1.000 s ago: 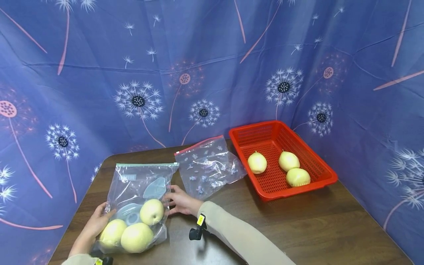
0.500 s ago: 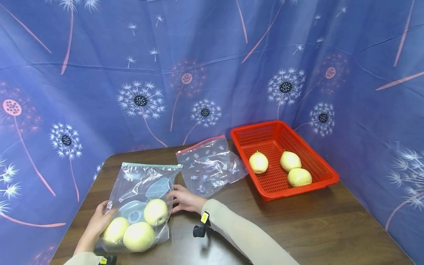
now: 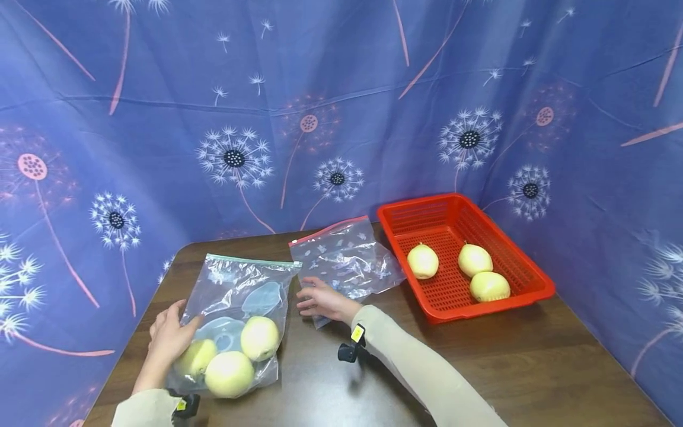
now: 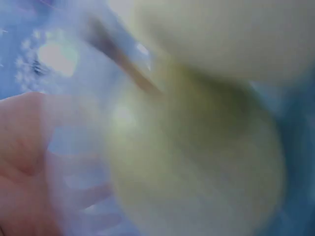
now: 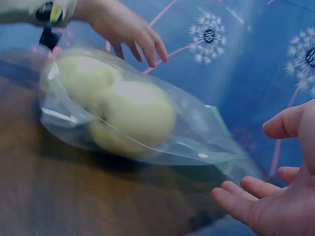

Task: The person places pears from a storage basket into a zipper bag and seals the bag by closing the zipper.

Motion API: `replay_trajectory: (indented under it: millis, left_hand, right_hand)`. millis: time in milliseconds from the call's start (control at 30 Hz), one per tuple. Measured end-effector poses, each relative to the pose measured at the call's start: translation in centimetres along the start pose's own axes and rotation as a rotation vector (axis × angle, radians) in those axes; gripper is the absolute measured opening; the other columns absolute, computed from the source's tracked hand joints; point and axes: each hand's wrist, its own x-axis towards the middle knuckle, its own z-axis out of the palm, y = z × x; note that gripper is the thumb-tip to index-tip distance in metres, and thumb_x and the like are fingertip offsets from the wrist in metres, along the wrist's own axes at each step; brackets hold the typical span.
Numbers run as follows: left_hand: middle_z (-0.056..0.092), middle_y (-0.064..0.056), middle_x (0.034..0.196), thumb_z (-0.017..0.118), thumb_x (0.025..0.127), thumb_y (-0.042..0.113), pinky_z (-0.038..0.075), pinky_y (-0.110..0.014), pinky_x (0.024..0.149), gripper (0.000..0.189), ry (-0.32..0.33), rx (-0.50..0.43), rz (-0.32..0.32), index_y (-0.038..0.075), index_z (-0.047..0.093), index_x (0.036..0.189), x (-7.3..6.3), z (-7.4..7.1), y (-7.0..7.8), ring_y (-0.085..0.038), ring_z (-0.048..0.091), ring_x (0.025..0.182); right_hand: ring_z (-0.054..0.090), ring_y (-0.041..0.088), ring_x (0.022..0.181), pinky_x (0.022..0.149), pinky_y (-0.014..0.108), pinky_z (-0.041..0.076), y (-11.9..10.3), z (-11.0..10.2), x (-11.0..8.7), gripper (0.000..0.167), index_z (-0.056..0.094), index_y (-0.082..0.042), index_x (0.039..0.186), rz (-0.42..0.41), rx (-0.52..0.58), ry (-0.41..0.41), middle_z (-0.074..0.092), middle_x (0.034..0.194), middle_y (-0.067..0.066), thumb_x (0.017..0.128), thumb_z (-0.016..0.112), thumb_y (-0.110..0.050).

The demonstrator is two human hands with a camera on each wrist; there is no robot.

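We see the left hand (image 3: 169, 334) over the left edge of the bag (image 3: 226, 295), fingers loosely spread, gripping nothing; contact we cannot judge. The right hand (image 3: 324, 300), thumb apart from slightly bent fingers, is empty, just beside the bag's right edge. The bag lies on the table (image 3: 533, 362), three fruits (image 3: 229, 375) inside. Farther right sits the basket (image 3: 496, 309).

Room beside pear bag (image 3: 224, 296), basket (image 3: 447, 286) beyond

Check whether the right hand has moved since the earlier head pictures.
Yes: against the red basket, the right hand moved rightward and up the head picture, closer to it.
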Motion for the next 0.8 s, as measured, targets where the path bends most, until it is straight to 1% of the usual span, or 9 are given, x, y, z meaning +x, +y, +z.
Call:
replay_trajectory:
  millis: [67,200,300,400,433,533,633,733,800]
  left_hand:
    - [0.015,-0.041,0.149,0.053,0.1,0.035,0.013,-0.074,0.105,0.079,0.017,0.006,0.015,-0.006,0.012,0.153,-0.2,0.0,1.3,-0.062,0.003,0.137]
    - [0.019,-0.038,0.149,0.057,0.098,0.033,0.018,-0.072,0.105,0.083,0.077,-0.029,0.063,-0.002,0.007,0.155,-0.5,0.2,4.1,-0.06,0.007,0.138]
    - [0.021,-0.037,0.149,0.059,0.097,0.027,0.017,-0.069,0.108,0.084,0.112,-0.096,0.118,-0.003,0.007,0.155,-0.6,0.5,6.4,-0.058,0.009,0.139]
    - [0.024,-0.035,0.15,0.06,0.097,0.024,0.016,-0.068,0.109,0.082,0.115,-0.177,0.161,-0.003,0.009,0.155,-0.5,1.1,8.4,-0.057,0.012,0.139]
    - [0.024,-0.035,0.15,0.06,0.097,0.023,0.016,-0.068,0.11,0.081,0.111,-0.202,0.175,-0.002,0.009,0.156,-0.3,1.4,9.0,-0.056,0.013,0.139]
    - [0.026,-0.033,0.15,0.06,0.097,0.022,0.019,-0.067,0.109,0.079,0.093,-0.259,0.198,-0.001,0.012,0.156,0.3,2.5,10.6,-0.054,0.017,0.14]
    - [0.027,-0.034,0.149,0.061,0.097,0.02,0.022,-0.066,0.109,0.078,0.076,-0.301,0.221,-0.002,0.014,0.155,1.1,3.9,11.7,-0.053,0.022,0.138]
    - [0.032,-0.036,0.145,0.063,0.094,0.016,0.026,-0.065,0.109,0.076,0.075,-0.337,0.244,-0.005,0.018,0.152,1.7,5.5,12.6,-0.053,0.03,0.134]
    - [0.032,-0.037,0.144,0.062,0.092,0.015,0.027,-0.064,0.108,0.077,0.055,-0.361,0.248,-0.006,0.018,0.152,2.1,6.6,13.0,-0.052,0.032,0.133]
  right_hand:
    - [0.048,0.054,0.121,0.1,0.055,0.045,-0.9,-0.8,-0.3,0.068,0.018,0.006,0.15,-0.04,-0.059,0.01,0.04,0.136,0.036,0.09,0.051,-0.002]
    - [0.048,0.054,0.12,0.098,0.056,0.047,-2.8,-2.6,-0.8,0.062,0.023,0.008,0.147,-0.133,-0.204,0.06,0.045,0.127,0.03,0.093,0.05,-0.002]
    - [0.052,0.05,0.118,0.096,0.056,0.048,-4.4,-3.9,-1.2,0.057,0.029,0.006,0.145,-0.185,-0.336,0.128,0.049,0.125,0.027,0.094,0.051,-0.004]
    - [0.055,0.044,0.114,0.094,0.054,0.048,-5.9,-5.2,-1.5,0.055,0.034,0.003,0.143,-0.225,-0.455,0.208,0.05,0.126,0.027,0.093,0.053,-0.005]
    - [0.054,0.041,0.114,0.094,0.053,0.048,-6.3,-5.7,-1.5,0.054,0.035,0.003,0.143,-0.241,-0.489,0.235,0.05,0.127,0.027,0.093,0.054,-0.006]
    - [0.052,0.043,0.117,0.097,0.051,0.044,-7.5,-7.1,-1.5,0.054,0.036,0.005,0.142,-0.289,-0.548,0.301,0.048,0.13,0.03,0.092,0.055,-0.007]
    - [0.043,0.044,0.126,0.105,0.052,0.036,-8.3,-8.2,-1.6,0.057,0.038,0.004,0.142,-0.324,-0.648,0.384,0.046,0.135,0.031,0.091,0.057,-0.01]
    - [0.032,0.044,0.133,0.108,0.057,0.028,-8.7,-9.1,-1.7,0.06,0.038,0.0,0.144,-0.309,-0.787,0.475,0.043,0.141,0.028,0.092,0.06,-0.017]
    - [0.024,0.044,0.136,0.109,0.059,0.022,-8.6,-9.5,-1.7,0.06,0.039,-0.002,0.145,-0.289,-0.862,0.523,0.04,0.145,0.025,0.092,0.062,-0.021]
